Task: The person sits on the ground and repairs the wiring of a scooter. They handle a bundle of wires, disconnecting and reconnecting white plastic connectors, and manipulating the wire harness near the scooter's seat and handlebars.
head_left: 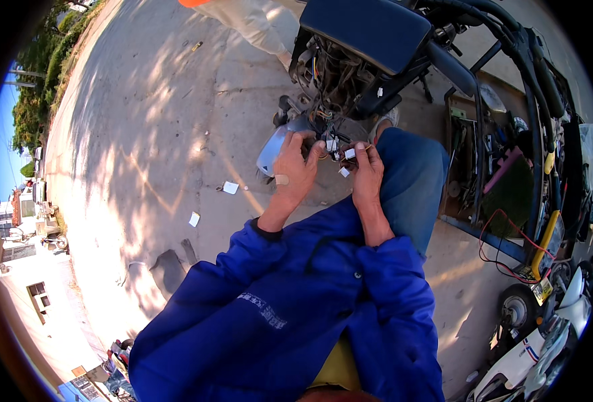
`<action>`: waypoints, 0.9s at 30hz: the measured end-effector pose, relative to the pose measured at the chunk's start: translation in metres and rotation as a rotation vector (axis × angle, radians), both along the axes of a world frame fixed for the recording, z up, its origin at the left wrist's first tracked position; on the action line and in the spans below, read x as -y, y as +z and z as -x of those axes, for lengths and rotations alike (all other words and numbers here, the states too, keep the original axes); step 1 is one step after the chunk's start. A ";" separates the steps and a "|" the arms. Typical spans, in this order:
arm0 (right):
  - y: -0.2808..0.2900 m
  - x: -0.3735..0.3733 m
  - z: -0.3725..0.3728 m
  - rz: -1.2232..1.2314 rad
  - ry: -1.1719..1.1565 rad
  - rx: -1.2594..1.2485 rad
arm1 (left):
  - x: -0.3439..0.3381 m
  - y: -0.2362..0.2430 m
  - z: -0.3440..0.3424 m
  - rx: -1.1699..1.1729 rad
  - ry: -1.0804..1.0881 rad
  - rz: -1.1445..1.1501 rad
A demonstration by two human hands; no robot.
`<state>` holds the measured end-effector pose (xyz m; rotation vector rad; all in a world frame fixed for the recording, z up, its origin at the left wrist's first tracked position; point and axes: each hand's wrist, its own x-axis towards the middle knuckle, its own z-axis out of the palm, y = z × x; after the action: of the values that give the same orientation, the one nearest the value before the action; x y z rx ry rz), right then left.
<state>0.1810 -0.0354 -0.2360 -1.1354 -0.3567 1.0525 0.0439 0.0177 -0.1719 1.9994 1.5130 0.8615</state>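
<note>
Blue cloth of the jacket (296,295) lies nearest to the camera, and on its chest goes a pale printed row of characters. Beyond it is a bent leg in blue jeans (411,181). Past the sleeves are 2 bare hands. The left hand (296,167), with a small plaster (281,179) near the wrist, is curved, its thumb and fingers near the wires; I cannot tell if it grips something. The right hand (368,174) is closed at the fingertips and pinches a white connector (349,154). Just below this one hangs a second white plug (344,172), and a white block (332,144) sits between the 2 hands. Behind them, the bundle of wires (324,115) comes out under a black seat (370,30), and a silver rounded cover (269,154) stands beside the left hand. On the concrete ground (149,134) lie 2 white pieces (230,187), well apart from the hands. At the right, a yellow label (542,290) has marks too small to read, and a white motorcycle (521,365) carries coloured stripes. Farthest, at the left, are a pale building (42,268) and trees (32,110).
</note>
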 end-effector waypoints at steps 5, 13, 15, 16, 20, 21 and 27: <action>-0.001 0.000 -0.005 0.056 0.011 -0.244 | -0.030 -0.026 0.014 0.556 0.112 0.484; -0.002 0.003 -0.004 0.151 0.079 -0.107 | -0.039 -0.047 0.002 1.058 -0.010 0.794; 0.003 0.001 -0.003 0.160 0.035 0.072 | -0.038 -0.043 0.001 1.035 -0.004 0.786; 0.002 0.000 -0.002 0.127 0.025 0.098 | -0.037 -0.043 0.002 1.011 0.010 0.783; -0.010 -0.005 0.001 0.048 0.028 0.219 | -0.032 -0.045 0.006 1.012 0.006 0.766; -0.015 -0.005 0.001 0.045 0.036 0.252 | -0.030 -0.044 0.005 1.003 0.011 0.755; -0.005 -0.002 0.000 0.149 0.082 0.199 | -0.030 -0.034 0.003 0.968 0.017 0.753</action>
<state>0.1811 -0.0331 -0.2413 -1.3736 -0.4919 1.0540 0.0405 0.0481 -0.2056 0.8107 1.0216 0.8808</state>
